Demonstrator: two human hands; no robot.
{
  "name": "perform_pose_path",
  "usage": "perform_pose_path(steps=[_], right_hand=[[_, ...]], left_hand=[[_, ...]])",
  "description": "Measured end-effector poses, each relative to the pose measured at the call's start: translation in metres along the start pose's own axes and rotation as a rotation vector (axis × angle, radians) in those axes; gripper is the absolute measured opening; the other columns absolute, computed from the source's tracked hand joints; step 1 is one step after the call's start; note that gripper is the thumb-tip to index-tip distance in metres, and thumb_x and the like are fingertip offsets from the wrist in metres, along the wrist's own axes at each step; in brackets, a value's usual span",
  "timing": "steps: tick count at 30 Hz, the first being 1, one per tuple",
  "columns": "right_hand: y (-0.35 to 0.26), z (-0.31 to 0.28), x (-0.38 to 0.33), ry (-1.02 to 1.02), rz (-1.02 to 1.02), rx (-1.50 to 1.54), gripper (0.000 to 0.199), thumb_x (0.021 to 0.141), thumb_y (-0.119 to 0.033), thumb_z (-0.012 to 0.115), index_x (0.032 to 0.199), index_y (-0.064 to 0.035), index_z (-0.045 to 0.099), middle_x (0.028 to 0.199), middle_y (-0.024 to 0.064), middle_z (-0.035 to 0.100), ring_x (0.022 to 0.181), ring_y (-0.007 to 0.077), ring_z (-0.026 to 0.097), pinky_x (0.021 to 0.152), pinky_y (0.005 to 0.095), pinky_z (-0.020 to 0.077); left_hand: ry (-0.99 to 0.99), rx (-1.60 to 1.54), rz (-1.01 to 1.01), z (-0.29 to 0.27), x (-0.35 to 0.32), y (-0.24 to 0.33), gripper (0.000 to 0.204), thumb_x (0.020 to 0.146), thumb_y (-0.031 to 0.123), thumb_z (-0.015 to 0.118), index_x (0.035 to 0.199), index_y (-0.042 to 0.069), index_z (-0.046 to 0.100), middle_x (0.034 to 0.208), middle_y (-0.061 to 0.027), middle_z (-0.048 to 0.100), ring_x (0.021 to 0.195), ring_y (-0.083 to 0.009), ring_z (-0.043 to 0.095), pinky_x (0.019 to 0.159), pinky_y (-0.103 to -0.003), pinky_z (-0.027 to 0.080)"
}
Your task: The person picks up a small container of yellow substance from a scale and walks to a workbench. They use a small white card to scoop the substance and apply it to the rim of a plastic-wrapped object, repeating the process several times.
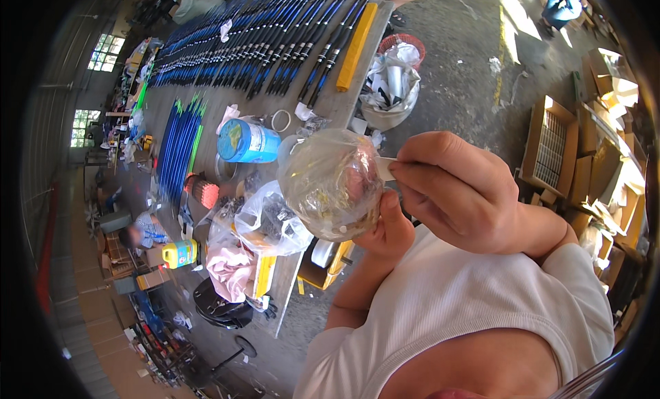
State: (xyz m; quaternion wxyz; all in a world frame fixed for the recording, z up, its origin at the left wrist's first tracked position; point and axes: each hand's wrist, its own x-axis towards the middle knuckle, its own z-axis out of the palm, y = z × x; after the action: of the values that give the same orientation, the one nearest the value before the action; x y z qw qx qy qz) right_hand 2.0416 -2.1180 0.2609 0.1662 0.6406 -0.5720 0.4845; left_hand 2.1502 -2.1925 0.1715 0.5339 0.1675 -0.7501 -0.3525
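Observation:
My left hand [385, 230] is raised close to the camera and holds a round clear roll [333, 182], apparently transparent tape; its fingers show through the roll. My right hand [454, 193] is beside it on the right, fingers pinched on a small white end tab [385, 168] sticking out of the roll's edge. Both hands are above the near end of a long grey table [340, 103]. My white top fills the lower right.
Rows of blue-and-black rods [261, 41] and a yellow bar [356, 47] lie along the table. Nearer are a blue tub [247, 141], a clear bag of dark parts [268, 224], a pink cloth [230, 265] and a yellow bottle [180, 253]. Cardboard boxes [550, 148] stand right; a basket of white bags [392, 79] is on the floor.

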Motion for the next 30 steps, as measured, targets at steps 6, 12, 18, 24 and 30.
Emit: perform_pose_path(steps=[6, 12, 18, 24, 30], right_hand=[[-0.002, 0.0, -0.001, 0.013, -0.03, -0.027, 0.014, 0.066, 0.008, 0.067, 0.077, 0.0102, 0.06, 0.084, 0.0159, 0.057, 0.062, 0.0225, 0.06, 0.051, 0.0277, 0.0495], [-0.005, -0.004, 0.003, 0.034, -0.06, -0.028, 0.013, 0.066, 0.009, 0.067, 0.078, 0.0097, 0.061, 0.085, 0.0161, 0.058, 0.064, 0.0228, 0.06, 0.053, 0.0274, 0.0501], [-0.003, -0.013, 0.002, 0.051, -0.001, -0.005, 0.014, 0.066, 0.011, 0.066, 0.079, 0.0083, 0.062, 0.086, 0.0153, 0.058, 0.068, 0.0227, 0.06, 0.056, 0.0272, 0.0503], [0.004, -0.01, -0.009, -0.038, -0.065, -0.023, 0.015, 0.064, 0.012, 0.067, 0.077, 0.0093, 0.06, 0.082, 0.0146, 0.057, 0.064, 0.0232, 0.059, 0.053, 0.0291, 0.0497], [0.001, -0.013, -0.01, -0.094, -0.088, 0.005, 0.014, 0.064, 0.011, 0.066, 0.076, 0.0123, 0.059, 0.08, 0.0155, 0.055, 0.061, 0.0246, 0.058, 0.049, 0.0303, 0.0491]], left_hand=[[-0.049, 0.097, 0.082, -0.003, -0.03, -0.037, 0.048, 0.089, 0.01, 0.049, 0.132, -0.007, 0.035, 0.131, -0.0218, 0.045, 0.119, -0.0315, 0.047, 0.1, -0.038, 0.037], [-0.133, -0.107, 0.058, -0.01, -0.018, -0.023, 0.047, 0.088, 0.011, 0.05, 0.132, -0.002, 0.038, 0.129, -0.0181, 0.047, 0.12, -0.0304, 0.046, 0.102, -0.039, 0.034], [-0.048, -0.379, -0.116, -0.014, -0.015, -0.013, 0.048, 0.09, 0.027, 0.055, 0.13, 0.005, 0.04, 0.133, -0.0147, 0.044, 0.121, -0.025, 0.046, 0.106, -0.04, 0.03], [0.043, -0.563, -0.034, -0.011, -0.004, -0.009, 0.065, 0.089, 0.034, 0.056, 0.139, 0.006, 0.024, 0.145, -0.016, 0.025, 0.131, -0.0236, 0.033, 0.11, -0.039, 0.021], [0.073, -0.559, -0.328, -0.034, -0.034, -0.025, 0.059, 0.086, 0.027, 0.059, 0.135, 0.005, 0.033, 0.138, -0.0151, 0.038, 0.125, -0.0237, 0.04, 0.101, -0.037, 0.03]])
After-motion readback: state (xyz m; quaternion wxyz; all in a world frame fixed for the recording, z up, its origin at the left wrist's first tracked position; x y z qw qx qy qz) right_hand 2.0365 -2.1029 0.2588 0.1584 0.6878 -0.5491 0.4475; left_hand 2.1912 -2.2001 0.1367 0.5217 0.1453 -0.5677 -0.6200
